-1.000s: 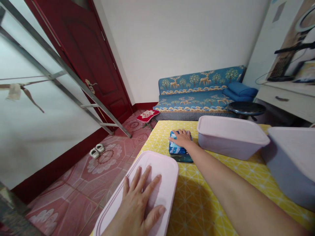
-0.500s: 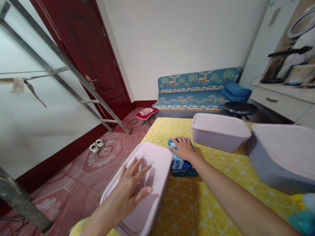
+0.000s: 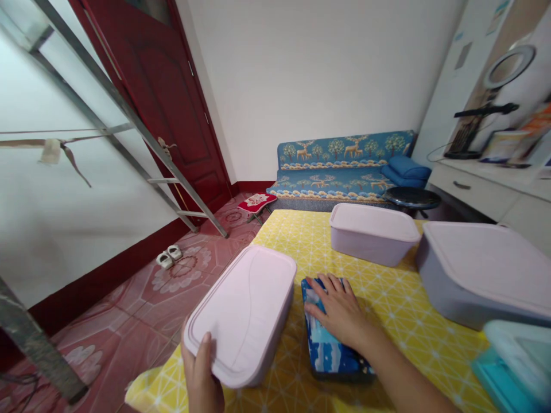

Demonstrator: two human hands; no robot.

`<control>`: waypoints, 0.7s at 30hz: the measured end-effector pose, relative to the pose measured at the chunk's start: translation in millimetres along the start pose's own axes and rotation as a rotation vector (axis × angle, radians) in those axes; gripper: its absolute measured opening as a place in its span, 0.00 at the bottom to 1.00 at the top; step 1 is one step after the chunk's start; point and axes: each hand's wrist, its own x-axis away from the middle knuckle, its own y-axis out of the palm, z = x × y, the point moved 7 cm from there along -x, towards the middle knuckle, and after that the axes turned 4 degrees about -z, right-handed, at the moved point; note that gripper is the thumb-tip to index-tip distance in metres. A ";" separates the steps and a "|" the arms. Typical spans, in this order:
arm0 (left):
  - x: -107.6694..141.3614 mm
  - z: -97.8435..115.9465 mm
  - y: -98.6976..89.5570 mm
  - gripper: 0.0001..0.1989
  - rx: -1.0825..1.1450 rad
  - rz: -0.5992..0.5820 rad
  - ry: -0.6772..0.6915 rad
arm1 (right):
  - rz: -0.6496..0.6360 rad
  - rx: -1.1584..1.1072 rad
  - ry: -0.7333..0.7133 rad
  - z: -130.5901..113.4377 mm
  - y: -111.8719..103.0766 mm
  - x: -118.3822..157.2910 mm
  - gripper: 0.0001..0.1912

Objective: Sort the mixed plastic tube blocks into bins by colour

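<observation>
your left grip (image 3: 200, 370) clasps the lidded box (image 3: 245, 307) by the edge of the worktop (image 3: 297, 229), your right grip (image 3: 342, 312) spreads flat on the blue case (image 3: 325, 357), and an outward tug could topple the box.

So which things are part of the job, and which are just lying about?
Seems part of the job:
- near lidded box, left fingers at its corner
- blue patterned box, under the right fingers

Untouched, probably just about:
- far lidded box
- big lidded box
- white shoes
- red-topped stool
- black stool
</observation>
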 end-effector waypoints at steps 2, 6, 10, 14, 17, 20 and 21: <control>-0.9 -3.6 11.8 0.29 0.142 0.046 0.004 | 0.028 -0.045 0.037 9.6 -2.5 17.9 0.31; -7.2 -3.8 37.2 0.24 0.296 0.137 0.001 | 0.095 -0.166 0.282 52.9 -1.3 53.5 0.38; -21.8 -4.8 73.0 0.20 0.348 0.166 0.016 | 0.028 -0.485 0.316 75.7 18.8 75.6 0.41; -40.9 -10.1 118.5 0.16 0.314 0.159 0.051 | 0.080 -0.597 0.336 81.1 27.4 82.5 0.40; -54.4 -15.5 155.5 0.15 0.283 0.119 0.058 | 0.086 -0.609 0.350 82.0 31.0 82.2 0.41; -65.1 -17.0 185.4 0.15 0.239 0.080 0.085 | 0.089 -0.616 0.355 84.7 33.5 82.0 0.40; -68.1 -17.4 192.3 0.15 0.231 0.076 0.089 | 0.090 -0.626 0.356 85.7 34.5 82.3 0.39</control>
